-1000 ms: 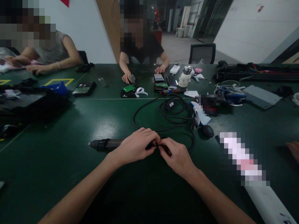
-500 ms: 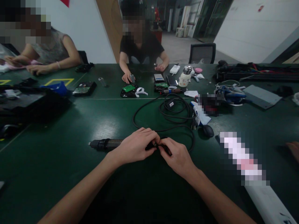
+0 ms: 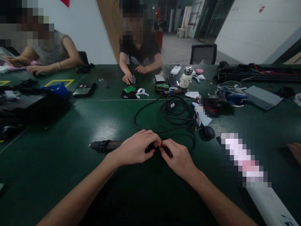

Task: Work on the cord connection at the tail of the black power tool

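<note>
A dark electric screwdriver (image 3: 103,145) lies across the table in front of me, its bit pointing left. My left hand (image 3: 141,146) is wrapped over its rear part, thumb below and fingers on top. Touching its fingertips, my right hand (image 3: 176,155) pinches the end of a black cable at the screwdriver's tail. The small joint between them is mostly covered by my fingers. From there the cable (image 3: 194,138) loops to the right and back to a coil behind my hands, where a dark block with a white label (image 3: 172,105) sits.
Behind the coil are opened hard drives (image 3: 129,90), a second screwdriver (image 3: 175,92) and a cream bottle (image 3: 185,80). A mouse-like black object (image 3: 208,132) and a long white box (image 3: 270,201) are at right. A co-worker (image 3: 141,56) sits opposite, another (image 3: 61,47) at left.
My left fingertips have shifted slightly at the screwdriver's tail; its thumb has drawn back a little. The co-worker opposite has moved one hand toward the other.
</note>
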A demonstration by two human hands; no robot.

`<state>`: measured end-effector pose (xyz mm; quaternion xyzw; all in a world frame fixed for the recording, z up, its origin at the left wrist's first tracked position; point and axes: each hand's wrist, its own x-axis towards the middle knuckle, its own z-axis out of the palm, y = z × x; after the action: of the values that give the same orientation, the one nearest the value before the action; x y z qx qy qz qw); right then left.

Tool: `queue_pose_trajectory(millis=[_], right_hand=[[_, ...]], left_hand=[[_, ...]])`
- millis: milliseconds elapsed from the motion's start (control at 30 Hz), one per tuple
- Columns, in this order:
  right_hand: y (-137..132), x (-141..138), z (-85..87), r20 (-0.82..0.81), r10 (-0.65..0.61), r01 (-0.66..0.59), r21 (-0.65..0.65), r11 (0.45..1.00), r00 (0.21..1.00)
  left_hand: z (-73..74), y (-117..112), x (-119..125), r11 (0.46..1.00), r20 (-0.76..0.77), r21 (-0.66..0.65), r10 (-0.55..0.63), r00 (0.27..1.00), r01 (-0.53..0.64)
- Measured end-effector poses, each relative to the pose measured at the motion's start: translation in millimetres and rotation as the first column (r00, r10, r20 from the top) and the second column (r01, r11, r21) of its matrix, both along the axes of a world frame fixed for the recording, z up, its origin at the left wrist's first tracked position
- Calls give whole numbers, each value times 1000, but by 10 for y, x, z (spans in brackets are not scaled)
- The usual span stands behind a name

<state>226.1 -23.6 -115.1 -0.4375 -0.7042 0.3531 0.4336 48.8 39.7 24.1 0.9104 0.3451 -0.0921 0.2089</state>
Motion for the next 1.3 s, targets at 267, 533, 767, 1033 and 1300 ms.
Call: queue_pose_trajectory(millis=[267, 533, 767, 1033, 1300], right_hand=[[6, 5, 8, -3, -10, 10, 23, 1000, 1000], [7, 15, 36, -1, 3, -3, -4, 1000, 1000], [10, 16, 25, -4, 8, -8, 5, 1000, 1000], [5, 7, 26, -2, 9, -9, -7, 1000, 1000], [3, 14, 28, -8, 10, -10, -14, 1000, 1000]], left_hand=[[4, -13, 18, 998, -49, 65, 10, 999, -7], [-9, -9, 25, 997, -67, 79, 4, 998, 1], [23, -12, 19, 1000, -37, 17, -6, 999, 6], [-26, -6, 20, 996, -77, 91, -20, 997, 27], [-14, 1, 12, 999, -46, 53, 15, 999, -12]])
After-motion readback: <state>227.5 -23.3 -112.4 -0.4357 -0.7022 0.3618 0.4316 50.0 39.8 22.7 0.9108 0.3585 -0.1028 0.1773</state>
